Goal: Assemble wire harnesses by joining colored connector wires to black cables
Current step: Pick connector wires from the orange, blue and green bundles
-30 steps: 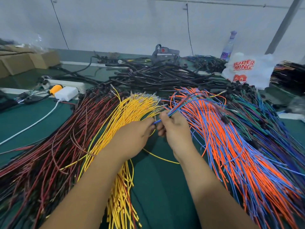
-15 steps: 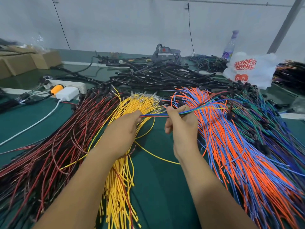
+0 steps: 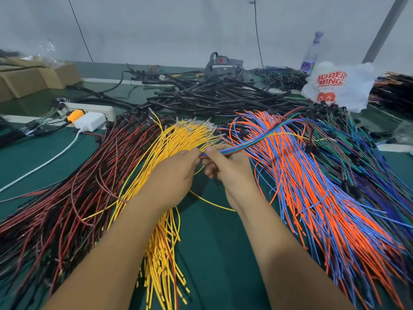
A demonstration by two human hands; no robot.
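Both hands meet over the green table (image 3: pixel 212 242) and hold one thin bundle of colored wires (image 3: pixel 252 143), blue, green, red and yellow. My left hand (image 3: pixel 172 175) pinches its near end. My right hand (image 3: pixel 228 168) grips it just beside, and the bundle runs up and to the right over the orange and blue wire pile (image 3: pixel 312 198). A yellow wire pile (image 3: pixel 165 153) lies under my left hand, a red and black wire pile (image 3: pixel 67 198) to the left. The black cables (image 3: pixel 212 95) lie heaped at the back.
A green and blue wire pile (image 3: pixel 368 166) fills the right edge. A white power strip (image 3: pixel 93 108) with a white charger (image 3: pixel 89 121) sits back left, cardboard boxes (image 3: pixel 33 79) beyond. A white plastic bag (image 3: pixel 337 86) and a bottle (image 3: pixel 310 54) stand back right.
My hands drew apart along the wire bundle, then came back together. The bundle now lies stretched out to the right over the orange pile.
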